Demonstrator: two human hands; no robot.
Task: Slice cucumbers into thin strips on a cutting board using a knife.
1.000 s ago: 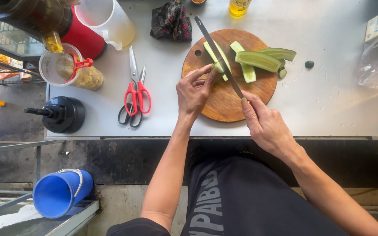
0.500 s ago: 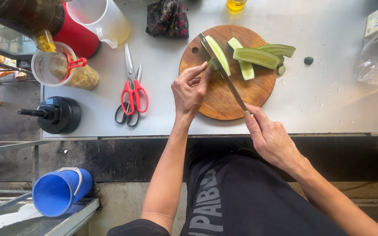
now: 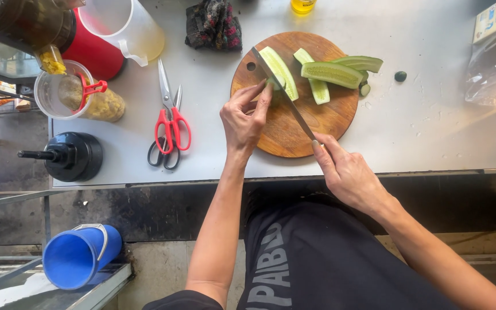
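Wooden and round, the cutting board [image 3: 294, 123] sits on a pale grey table [image 3: 431, 132], and the person stands right up against the table's near edge. The right hand [image 3: 348, 172] is closed around the handle of a long knife [image 3: 285, 95], forefinger stretched along the top, with the blade slanting up and away across the board. The left hand [image 3: 245, 117] is half curled, its fingertips [image 3: 265, 92] pressing down on the near end of a cucumber half [image 3: 279, 72] that lies cut side up at the board's far left. The blade rests against that piece, right beside the fingertips. Three more cucumber lengths [image 3: 331, 73] lie bunched on the far right of the board, one poking over the rim, with a small dark green stub [image 3: 400, 76] on the table just beyond. Red-handled scissors [image 3: 169, 123] lie shut to the left of the board, well apart from it. Further left stand a clear plastic cup [image 3: 61, 92] with a red clip, a white jug [image 3: 124, 28] and a red container [image 3: 90, 51]. A dark patterned cloth [image 3: 213, 24] is crumpled at the far edge. Down on the floor a blue bucket [image 3: 78, 255] lies on its side.
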